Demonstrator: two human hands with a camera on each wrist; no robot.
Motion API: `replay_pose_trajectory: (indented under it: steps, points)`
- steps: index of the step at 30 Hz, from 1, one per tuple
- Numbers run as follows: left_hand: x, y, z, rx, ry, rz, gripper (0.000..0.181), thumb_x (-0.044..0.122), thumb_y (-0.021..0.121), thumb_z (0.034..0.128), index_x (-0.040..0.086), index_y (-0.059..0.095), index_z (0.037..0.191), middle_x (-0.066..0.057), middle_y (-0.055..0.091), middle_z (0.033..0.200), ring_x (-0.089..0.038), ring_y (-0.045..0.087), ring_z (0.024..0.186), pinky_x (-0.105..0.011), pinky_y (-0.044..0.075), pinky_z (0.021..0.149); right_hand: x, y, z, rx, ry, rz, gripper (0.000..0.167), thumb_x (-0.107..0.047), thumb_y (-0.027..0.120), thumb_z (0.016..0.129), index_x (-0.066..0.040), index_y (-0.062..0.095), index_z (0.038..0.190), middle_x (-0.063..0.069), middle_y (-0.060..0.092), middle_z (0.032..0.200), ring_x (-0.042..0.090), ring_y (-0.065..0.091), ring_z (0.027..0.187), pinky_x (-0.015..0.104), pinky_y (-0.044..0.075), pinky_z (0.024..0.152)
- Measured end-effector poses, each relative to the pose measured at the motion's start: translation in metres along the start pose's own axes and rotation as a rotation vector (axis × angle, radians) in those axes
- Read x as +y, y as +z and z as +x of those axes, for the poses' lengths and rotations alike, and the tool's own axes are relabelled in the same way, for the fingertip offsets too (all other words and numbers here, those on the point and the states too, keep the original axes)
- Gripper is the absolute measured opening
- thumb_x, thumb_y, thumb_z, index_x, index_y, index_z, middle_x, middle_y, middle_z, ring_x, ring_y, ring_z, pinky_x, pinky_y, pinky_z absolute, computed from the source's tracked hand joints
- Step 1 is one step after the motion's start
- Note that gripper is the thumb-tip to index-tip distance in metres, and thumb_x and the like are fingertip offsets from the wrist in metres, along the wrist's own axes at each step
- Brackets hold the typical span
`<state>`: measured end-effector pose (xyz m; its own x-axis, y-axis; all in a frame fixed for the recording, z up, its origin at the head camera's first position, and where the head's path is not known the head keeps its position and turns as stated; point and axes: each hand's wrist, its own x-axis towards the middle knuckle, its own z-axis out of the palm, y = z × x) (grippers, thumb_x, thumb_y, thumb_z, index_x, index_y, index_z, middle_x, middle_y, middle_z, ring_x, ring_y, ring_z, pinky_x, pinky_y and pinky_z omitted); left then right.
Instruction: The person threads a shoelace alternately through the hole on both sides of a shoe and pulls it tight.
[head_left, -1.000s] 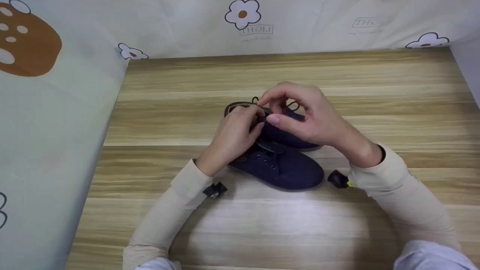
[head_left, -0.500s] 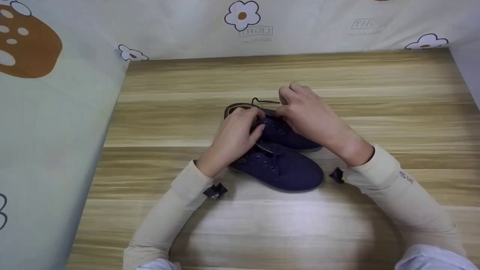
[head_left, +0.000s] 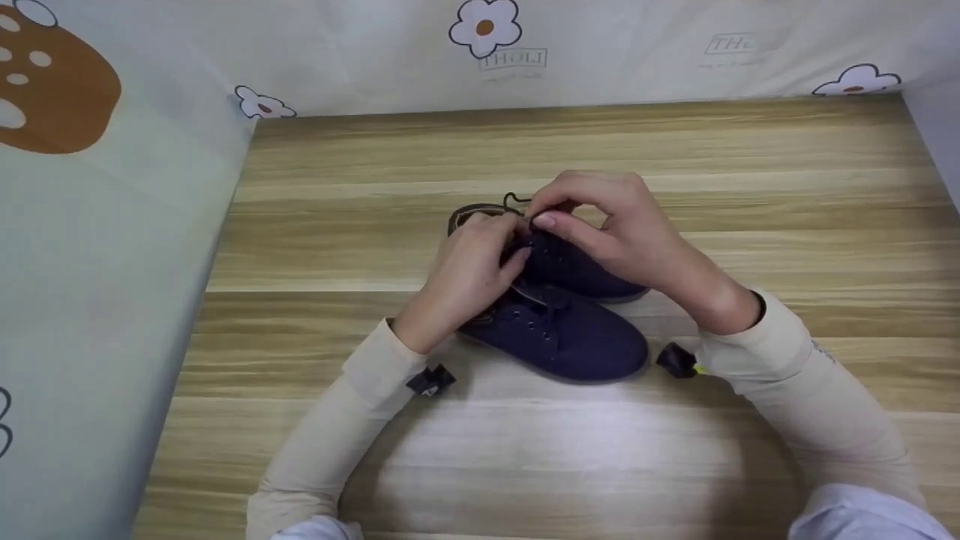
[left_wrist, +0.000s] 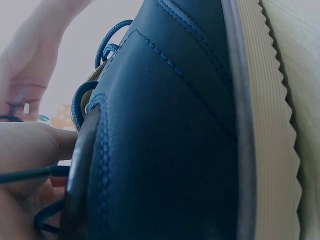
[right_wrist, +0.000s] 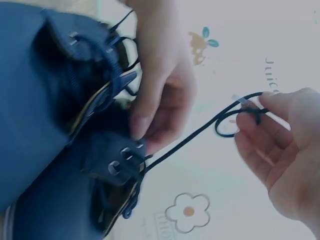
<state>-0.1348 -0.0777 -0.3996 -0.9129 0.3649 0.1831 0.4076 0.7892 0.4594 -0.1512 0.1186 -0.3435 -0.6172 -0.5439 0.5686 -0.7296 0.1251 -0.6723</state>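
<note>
Two navy lace-up shoes lie side by side on the table, toes to the right. At the far shoe [head_left: 581, 266], my left hand [head_left: 476, 251] pinches the eyelet flap, the thumb beside the metal eyelets [right_wrist: 120, 162]. Its other fingers are partly hidden behind the flap. My right hand [head_left: 622, 225] is just above that shoe and pinches a dark shoelace [right_wrist: 192, 135] near its pale tip. From the eyelets the lace runs taut to the fingertips, with a small loop there. The near shoe [head_left: 577, 341] is untouched by the fingers, its lace threaded; its exact contact with the left wrist is hidden.
A wood-grain table [head_left: 360, 202] lies under the shoes. Pale printed cloth [head_left: 360, 60] rises along its back and left side. Small black wrist devices [head_left: 431, 380] hang by both sleeves. A loose lace end [head_left: 514, 199] curls behind the far shoe.
My right hand turned and dropped towards the shoe about half a second ago, then lifted back left, now pinching the lace. My left hand and both shoes have stayed in place.
</note>
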Motion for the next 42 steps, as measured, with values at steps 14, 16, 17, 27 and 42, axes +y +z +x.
replay_pose_trajectory:
  steps: [14,16,17,27,42]
  points:
    - [0.001,0.0,0.001,-0.014,-0.025,0.021,0.015,0.024,0.063,0.0945,0.014,0.067,0.106,-0.001,0.072,0.1,-0.023,0.061,0.098,-0.038,0.049,0.087,-0.005,-0.002,0.008,0.13,0.034,0.091,0.013,-0.006,0.062,0.095,0.002,0.071,0.101,0.004,0.074,0.098,0.011,0.069,0.09,0.024,0.057,0.082]
    - [0.001,0.0,0.0,-0.014,-0.027,0.021,0.014,0.023,0.064,0.0939,0.014,0.067,0.105,0.0,0.072,0.1,-0.023,0.061,0.099,-0.038,0.05,0.087,0.005,-0.003,0.007,0.086,0.139,-0.01,0.014,-0.003,0.06,0.095,-0.001,0.07,0.105,0.006,0.074,0.1,0.012,0.069,0.09,0.026,0.057,0.081]
    - [0.001,0.0,0.0,-0.014,-0.026,0.023,0.014,0.022,0.064,0.0936,0.014,0.067,0.105,-0.001,0.072,0.101,-0.023,0.062,0.101,-0.038,0.05,0.088,0.01,-0.004,0.007,0.052,0.19,-0.061,0.016,-0.003,0.059,0.096,-0.002,0.07,0.107,0.008,0.074,0.101,0.014,0.069,0.09,0.028,0.056,0.081]
    - [0.002,-0.001,0.0,-0.037,-0.025,0.058,0.023,0.028,0.063,0.0956,0.012,0.065,0.112,-0.004,0.073,0.111,-0.025,0.062,0.103,-0.041,0.05,0.091,0.045,-0.006,-0.001,-0.339,0.527,-0.484,0.023,-0.018,0.062,0.093,-0.002,0.072,0.107,0.016,0.072,0.1,0.031,0.066,0.093,0.048,0.05,0.086]
    - [0.002,-0.001,0.0,-0.032,-0.018,0.076,0.021,0.028,0.062,0.096,0.009,0.062,0.104,-0.006,0.072,0.102,-0.027,0.061,0.098,-0.042,0.05,0.085,0.049,-0.003,0.0,-0.265,0.589,-0.482,0.016,-0.018,0.064,0.086,-0.006,0.075,0.09,0.01,0.073,0.084,0.025,0.063,0.076,0.037,0.046,0.073]
